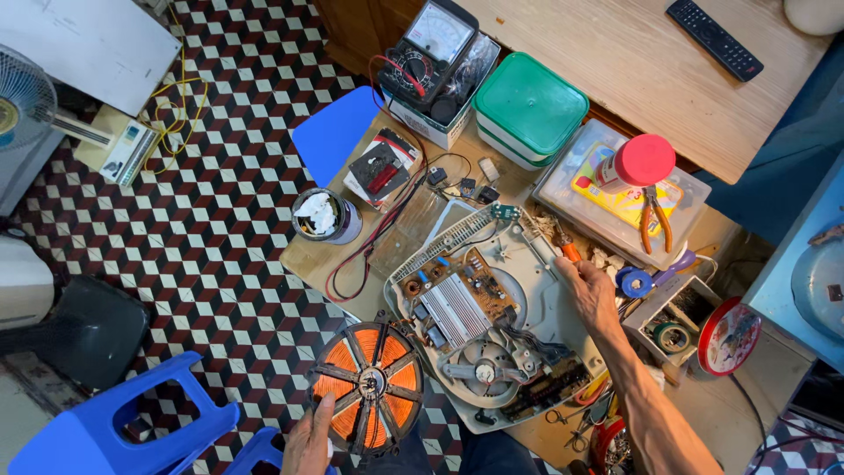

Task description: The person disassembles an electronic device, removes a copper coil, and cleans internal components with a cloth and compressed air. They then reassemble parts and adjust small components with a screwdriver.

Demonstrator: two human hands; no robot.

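While left hand [309, 444] grips coil [367, 383] and right hand [587, 290] pinches screwdriver [563, 246], 1 risk: coil's wires likely tearing from cooker [492, 334] if tugged.

I have one view only, from the head camera, looking almost straight down from fairly high. The low wooden worktop [369, 255] fills the middle and right, checkered floor [229, 193] the left, a desk [615, 70] the far edge; my forearms enter from the near edge.
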